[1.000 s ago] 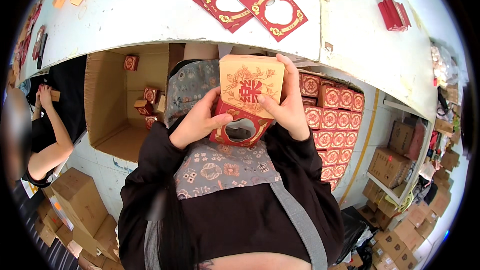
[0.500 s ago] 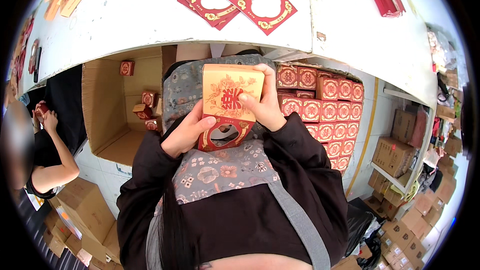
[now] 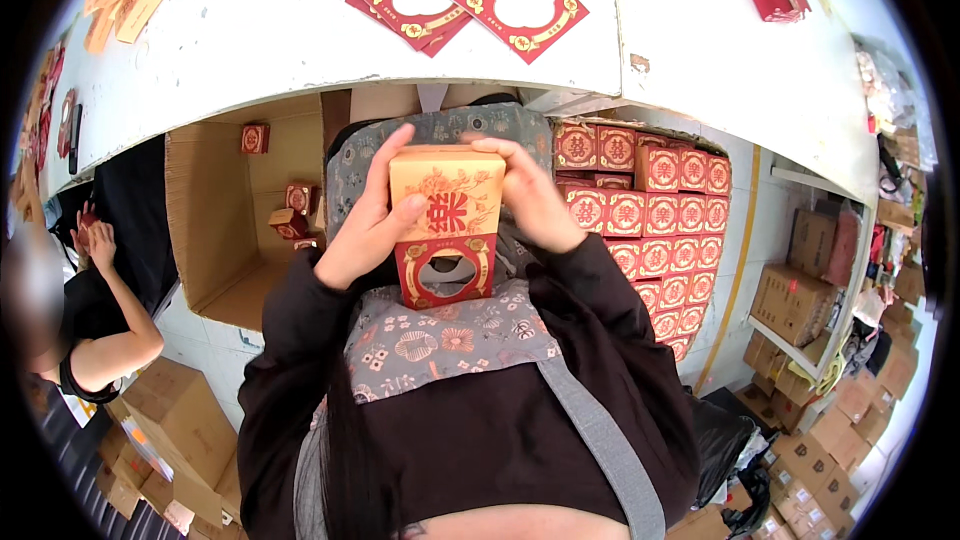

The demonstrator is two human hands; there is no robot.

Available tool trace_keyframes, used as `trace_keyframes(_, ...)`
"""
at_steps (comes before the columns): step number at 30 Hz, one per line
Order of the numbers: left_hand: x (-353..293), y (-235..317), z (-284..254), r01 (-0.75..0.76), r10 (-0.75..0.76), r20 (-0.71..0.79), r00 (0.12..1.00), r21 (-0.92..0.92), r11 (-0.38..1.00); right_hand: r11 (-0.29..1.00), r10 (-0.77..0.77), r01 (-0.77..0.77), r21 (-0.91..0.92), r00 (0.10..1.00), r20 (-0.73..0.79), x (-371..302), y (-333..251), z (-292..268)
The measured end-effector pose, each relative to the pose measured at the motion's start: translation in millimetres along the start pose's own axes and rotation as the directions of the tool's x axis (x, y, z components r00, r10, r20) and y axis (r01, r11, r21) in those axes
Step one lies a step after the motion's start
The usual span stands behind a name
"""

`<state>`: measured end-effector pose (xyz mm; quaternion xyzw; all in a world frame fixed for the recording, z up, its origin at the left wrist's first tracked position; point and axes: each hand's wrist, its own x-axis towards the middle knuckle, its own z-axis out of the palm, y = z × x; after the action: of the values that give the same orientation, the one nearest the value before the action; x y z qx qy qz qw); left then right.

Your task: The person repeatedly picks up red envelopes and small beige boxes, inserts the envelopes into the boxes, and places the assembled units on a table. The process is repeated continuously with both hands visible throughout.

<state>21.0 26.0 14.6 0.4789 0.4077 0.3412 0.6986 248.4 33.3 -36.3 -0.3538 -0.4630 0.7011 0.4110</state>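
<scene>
And there's the box (image 3: 452, 188) above the apron (image 3: 430, 345), big red character showing, lower end at the gold-printed red sleeve (image 3: 450, 247)! Left hand (image 3: 362, 225) clasps its side; right hand (image 3: 538, 202), blurred, meets the top corner, grip unclear.

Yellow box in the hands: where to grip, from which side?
Likely the yellow box is best pinched by its two sides, above the red sleeve, from left and right: it is bare and boxy there, while the sleeve's open window might flex. The left hand has its left side, thumb in front.
</scene>
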Motion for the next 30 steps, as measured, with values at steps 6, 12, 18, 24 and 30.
trace_keyframes(6,2,-36,-9,0.116,-0.116,0.008,0.993,0.042,0.992,0.953,0.107,-0.074,-0.295,0.99,0.096,12,-5,-29)
trace_keyframes(12,-10,-31,-4,-0.188,0.259,-0.064,0.964,0.528,0.828,0.919,-0.006,0.072,-0.388,0.986,0.167,4,-15,-31)
trace_keyframes(18,-16,-37,4,-0.214,0.264,-0.133,0.955,0.304,0.928,0.917,-0.065,0.099,-0.386,0.993,0.1,-10,-13,-21)
trace_keyframes(24,-41,-20,11,-0.305,0.377,-0.224,0.899,0.299,0.904,0.968,-0.249,0.25,-0.009,0.96,-0.13,-26,6,41)
trace_keyframes(30,-51,-39,14,-0.293,0.356,-0.084,0.931,0.41,0.864,0.962,-0.241,0.237,-0.132,0.971,-0.01,-49,28,21)
